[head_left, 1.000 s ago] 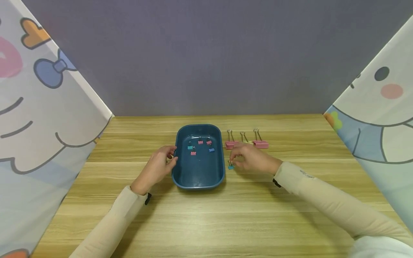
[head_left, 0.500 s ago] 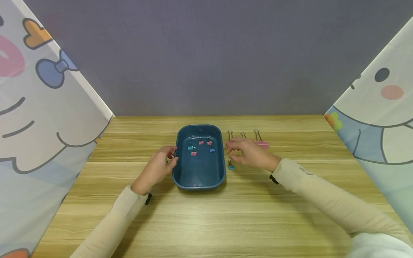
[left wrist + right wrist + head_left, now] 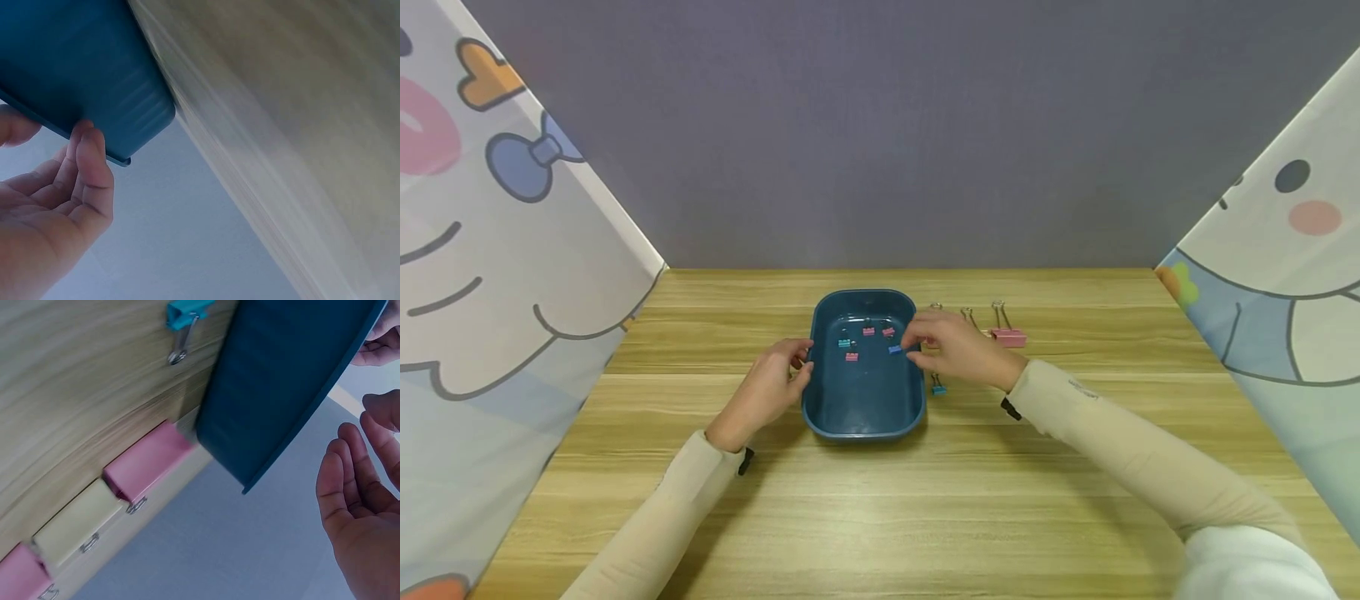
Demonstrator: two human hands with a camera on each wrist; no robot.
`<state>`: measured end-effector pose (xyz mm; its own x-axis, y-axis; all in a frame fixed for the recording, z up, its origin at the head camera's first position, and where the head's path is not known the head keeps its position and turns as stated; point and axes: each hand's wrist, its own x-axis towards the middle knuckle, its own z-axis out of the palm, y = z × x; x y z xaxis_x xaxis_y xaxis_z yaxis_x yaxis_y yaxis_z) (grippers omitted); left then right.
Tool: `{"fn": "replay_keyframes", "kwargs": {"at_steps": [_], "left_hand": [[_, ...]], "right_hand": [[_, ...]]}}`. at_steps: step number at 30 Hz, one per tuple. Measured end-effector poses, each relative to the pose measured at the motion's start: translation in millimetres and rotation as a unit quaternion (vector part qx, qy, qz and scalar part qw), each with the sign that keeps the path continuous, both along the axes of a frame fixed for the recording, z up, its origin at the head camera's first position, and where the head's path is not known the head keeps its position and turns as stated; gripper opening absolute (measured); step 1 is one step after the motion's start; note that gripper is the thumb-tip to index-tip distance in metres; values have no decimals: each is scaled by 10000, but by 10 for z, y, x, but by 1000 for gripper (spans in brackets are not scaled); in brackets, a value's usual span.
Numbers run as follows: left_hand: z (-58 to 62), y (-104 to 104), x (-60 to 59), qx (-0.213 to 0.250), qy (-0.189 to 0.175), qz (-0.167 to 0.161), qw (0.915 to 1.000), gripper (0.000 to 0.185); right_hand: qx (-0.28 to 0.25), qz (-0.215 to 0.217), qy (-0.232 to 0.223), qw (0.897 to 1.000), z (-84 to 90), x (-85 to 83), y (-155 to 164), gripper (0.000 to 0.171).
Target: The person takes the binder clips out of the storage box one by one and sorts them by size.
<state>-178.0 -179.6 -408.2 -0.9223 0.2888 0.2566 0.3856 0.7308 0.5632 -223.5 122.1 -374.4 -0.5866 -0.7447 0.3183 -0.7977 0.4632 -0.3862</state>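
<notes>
My left hand (image 3: pixel 765 385) rests at the left side of a dark blue plastic tray (image 3: pixel 863 435); in the left wrist view its loosely bent fingers (image 3: pixel 94 156) touch the tray's rim. Over the tray's right rim is my right hand (image 3: pixel 962 348), thumb and index fingertip close together; whether something small sits between them is hidden. Inside the tray lie small binder clips: a teal one (image 3: pixel 844 343), a blue one (image 3: pixel 895 350) near the right fingertips, and three pink ones, including the front pink clip (image 3: pixel 852 357). A small teal-blue binder clip (image 3: pixel 938 389) lies on the table, right of the tray.
Large binder clips stand in a row right of the tray: a pink clip (image 3: pixel 149 461), a yellow clip (image 3: pixel 76 522) and another pink clip (image 3: pixel 1009 337). The wooden table (image 3: pixel 880 525) meets a grey back panel (image 3: pixel 880 150), with cartoon-printed cloths at both sides.
My right hand has moved left from beside the small teal-blue clip on the table to over the tray's right rim. That clip still lies there; my left hand stays at the tray.
</notes>
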Motion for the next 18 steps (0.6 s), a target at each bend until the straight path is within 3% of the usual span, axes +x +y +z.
{"fn": "replay_keyframes", "kwargs": {"at_steps": [18], "left_hand": [[-3, -10, -9, 53, -7, -52, 10000, 36]], "right_hand": [[441, -14, -524, 9977, -57, -195, -286, 13]]}}
